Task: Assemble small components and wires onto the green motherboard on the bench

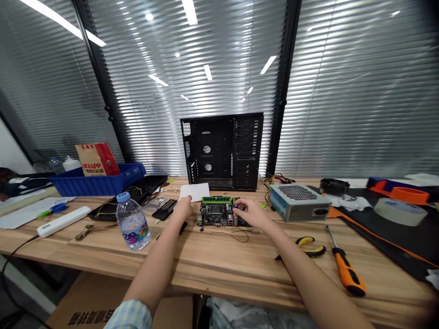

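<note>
A motherboard (216, 214) with a green memory stick (216, 199) along its far edge lies on the wooden table. Over its right part is my right hand (252, 211), thumb and fingers drawn together at a small dark-blue piece too small to name. My left hand (183, 208) rests just left of the board, at the near left corner of a white sheet of paper (198, 192); its fingers are mostly hidden. Thin dark wires (240, 235) lie before the board. Left of my left hand is a black slotted panel (165, 210).
An open black computer case (219, 151) stands behind. To the right are a power supply (297, 201), yellow-black pliers (310, 246), an orange screwdriver (347, 272) and a tape roll (400, 211). Leftward stand a water bottle (133, 224), a blue bin (92, 185) and a white power strip (64, 221).
</note>
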`<state>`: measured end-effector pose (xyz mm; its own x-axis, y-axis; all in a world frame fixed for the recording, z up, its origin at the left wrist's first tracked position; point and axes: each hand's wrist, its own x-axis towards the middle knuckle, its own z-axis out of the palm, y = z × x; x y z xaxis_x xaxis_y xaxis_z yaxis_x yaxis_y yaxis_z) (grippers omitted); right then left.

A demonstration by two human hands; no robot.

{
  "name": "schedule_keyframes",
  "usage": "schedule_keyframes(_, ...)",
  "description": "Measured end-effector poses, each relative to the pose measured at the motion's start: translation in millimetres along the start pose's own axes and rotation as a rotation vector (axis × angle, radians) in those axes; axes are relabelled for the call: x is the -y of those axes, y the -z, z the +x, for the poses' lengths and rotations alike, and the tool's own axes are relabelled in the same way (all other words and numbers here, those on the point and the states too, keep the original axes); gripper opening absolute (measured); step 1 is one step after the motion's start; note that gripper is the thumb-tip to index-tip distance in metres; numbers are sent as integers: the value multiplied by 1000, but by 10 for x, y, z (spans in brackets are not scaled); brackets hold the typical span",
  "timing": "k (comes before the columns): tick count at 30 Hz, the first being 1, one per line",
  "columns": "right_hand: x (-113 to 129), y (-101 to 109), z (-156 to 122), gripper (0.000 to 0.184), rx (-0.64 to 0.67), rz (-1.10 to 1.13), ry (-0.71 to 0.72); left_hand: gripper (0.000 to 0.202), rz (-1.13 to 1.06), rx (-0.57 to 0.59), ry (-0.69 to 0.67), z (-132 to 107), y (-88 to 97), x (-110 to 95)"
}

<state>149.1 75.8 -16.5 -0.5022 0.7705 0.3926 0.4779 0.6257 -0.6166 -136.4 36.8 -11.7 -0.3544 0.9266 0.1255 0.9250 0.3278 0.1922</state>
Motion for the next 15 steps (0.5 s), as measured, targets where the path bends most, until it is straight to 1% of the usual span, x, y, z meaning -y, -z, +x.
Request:
schedule_keyframes(4, 20, 7, -11, 21, -14, -55, 25, 29, -18, -4, -45, -64, 19, -81)
schedule_keyframes(7, 28, -3, -31, 23, -27, -153, 37, 24, -51, -30, -120, -152, 36, -232)
schedule_keyframes(10, 11, -40, -44, 26, -41, -230, 34, 26, -81, -94, -190, -259, 39, -416)
schedule_keyframes(11, 2, -57, -46, 27, -44, -250, 31, 26, -99, -108, -233, -296, 32, -474)
schedule_keyframes(13, -15, -88, -49, 30, -45, -290, 36, 27, -176, -150, -430, -371, 4, -578)
schedule_keyframes(15, -25, -109, -52, 31, -40, -320, 47, 27, -181, -142, -573, -445, -35, -662)
